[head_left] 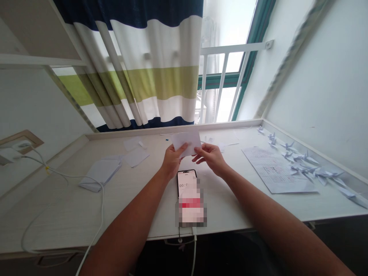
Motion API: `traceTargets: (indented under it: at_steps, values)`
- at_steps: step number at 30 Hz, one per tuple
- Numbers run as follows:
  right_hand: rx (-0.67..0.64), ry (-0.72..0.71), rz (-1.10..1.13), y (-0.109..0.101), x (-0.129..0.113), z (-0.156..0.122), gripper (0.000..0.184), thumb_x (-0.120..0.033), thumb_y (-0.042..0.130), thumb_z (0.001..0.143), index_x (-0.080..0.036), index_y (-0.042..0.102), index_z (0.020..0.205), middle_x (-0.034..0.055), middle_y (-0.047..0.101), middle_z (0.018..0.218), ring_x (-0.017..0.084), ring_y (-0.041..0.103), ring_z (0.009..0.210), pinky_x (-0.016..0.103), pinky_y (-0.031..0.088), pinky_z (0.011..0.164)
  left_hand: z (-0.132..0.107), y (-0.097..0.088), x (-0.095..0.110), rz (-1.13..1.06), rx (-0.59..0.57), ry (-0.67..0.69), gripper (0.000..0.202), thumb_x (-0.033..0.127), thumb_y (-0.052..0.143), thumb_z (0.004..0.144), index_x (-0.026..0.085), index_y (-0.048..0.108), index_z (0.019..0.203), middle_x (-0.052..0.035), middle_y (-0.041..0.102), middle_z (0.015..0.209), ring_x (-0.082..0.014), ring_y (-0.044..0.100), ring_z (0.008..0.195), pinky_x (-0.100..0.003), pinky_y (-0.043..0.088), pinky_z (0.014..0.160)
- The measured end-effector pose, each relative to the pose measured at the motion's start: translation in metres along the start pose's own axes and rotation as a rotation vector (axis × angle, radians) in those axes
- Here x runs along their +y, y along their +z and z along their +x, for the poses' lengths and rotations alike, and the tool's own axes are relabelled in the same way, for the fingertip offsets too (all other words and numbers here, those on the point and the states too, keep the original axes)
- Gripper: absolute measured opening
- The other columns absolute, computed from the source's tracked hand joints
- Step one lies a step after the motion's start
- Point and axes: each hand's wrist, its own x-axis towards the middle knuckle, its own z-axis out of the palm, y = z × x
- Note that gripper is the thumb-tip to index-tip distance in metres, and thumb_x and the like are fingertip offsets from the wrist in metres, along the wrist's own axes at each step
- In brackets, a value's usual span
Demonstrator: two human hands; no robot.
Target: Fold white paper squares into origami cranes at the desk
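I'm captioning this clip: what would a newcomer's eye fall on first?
The left hand and right hand hold a white paper sheet just beyond a phone on the desk. Folded paper cranes line its right side; a striped curtain hangs behind.

phone (pixel 186 179), printed sheet (pixel 277 170), paper cranes (pixel 301 160) and paper stack (pixel 100 174) lie on desk (pixel 244 209).

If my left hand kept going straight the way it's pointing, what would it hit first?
The white paper your left hand now pinches; past it, probably the desk up to the striped curtain, though depth is unclear.
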Motion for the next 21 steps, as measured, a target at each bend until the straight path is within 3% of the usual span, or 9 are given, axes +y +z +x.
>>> traceTargets:
  at_steps: [4,6,9,15,18,21]
  values:
    - [0.018,-0.171,-0.127,-0.004,-0.002,-0.003,0.036,-0.039,0.071,0.091,-0.025,0.062,0.122,0.0031,0.074,0.095,0.019,0.075,0.07,0.033,0.062,0.059,0.0,-0.003,0.001,0.044,0.119,-0.04,0.047,0.037,0.094,0.067,0.013,0.075,0.102,-0.0122,0.079,0.11,-0.0235,0.074,0.096,-0.037,0.062,0.082]
    - [0.023,-0.27,-0.245,-0.009,-0.004,-0.003,0.042,-0.031,0.063,0.094,-0.031,0.059,0.135,0.0039,0.071,0.108,0.019,0.075,0.079,0.034,0.063,0.063,0.003,-0.009,0.005,0.078,0.097,-0.098,0.044,0.033,0.094,0.067,0.013,0.076,0.102,-0.0132,0.078,0.11,-0.023,0.073,0.093,-0.035,0.062,0.076]
    - [-0.031,-0.359,-0.442,-0.016,-0.007,-0.003,0.033,-0.032,0.058,0.098,-0.033,0.07,0.129,0.0069,0.064,0.122,0.022,0.071,0.094,0.036,0.065,0.066,0.005,-0.015,0.01,0.136,0.001,-0.194,0.042,0.031,0.093,0.07,0.011,0.078,0.103,-0.0154,0.078,0.109,-0.024,0.074,0.091,-0.034,0.062,0.072]
    - [-0.087,-0.408,-0.53,-0.016,-0.006,-0.002,0.02,-0.041,0.064,0.099,-0.031,0.075,0.113,0.0066,0.064,0.113,0.024,0.068,0.1,0.046,0.068,0.079,0.002,-0.015,0.006,0.17,-0.112,-0.182,0.047,0.034,0.094,0.071,0.012,0.077,0.109,-0.0143,0.08,0.108,-0.0252,0.078,0.09,-0.038,0.062,0.083]
    - [-0.02,-0.395,-0.482,-0.014,-0.002,-0.001,0.029,-0.044,0.069,0.096,-0.031,0.069,0.122,0.0078,0.066,0.123,0.028,0.067,0.114,0.052,0.066,0.09,-0.001,-0.013,0.003,0.186,-0.191,-0.189,0.05,0.035,0.095,0.071,0.012,0.077,0.111,-0.0134,0.08,0.105,-0.0269,0.08,0.09,-0.04,0.062,0.086]
    - [0.039,-0.32,-0.35,-0.012,0.003,0.001,0.052,-0.047,0.076,0.091,-0.032,0.056,0.136,0.0089,0.071,0.125,0.031,0.069,0.117,0.055,0.063,0.094,-0.004,-0.01,0.0,0.211,-0.275,-0.215,0.051,0.037,0.094,0.071,0.013,0.077,0.113,-0.0139,0.081,0.104,-0.0301,0.08,0.091,-0.042,0.061,0.088]
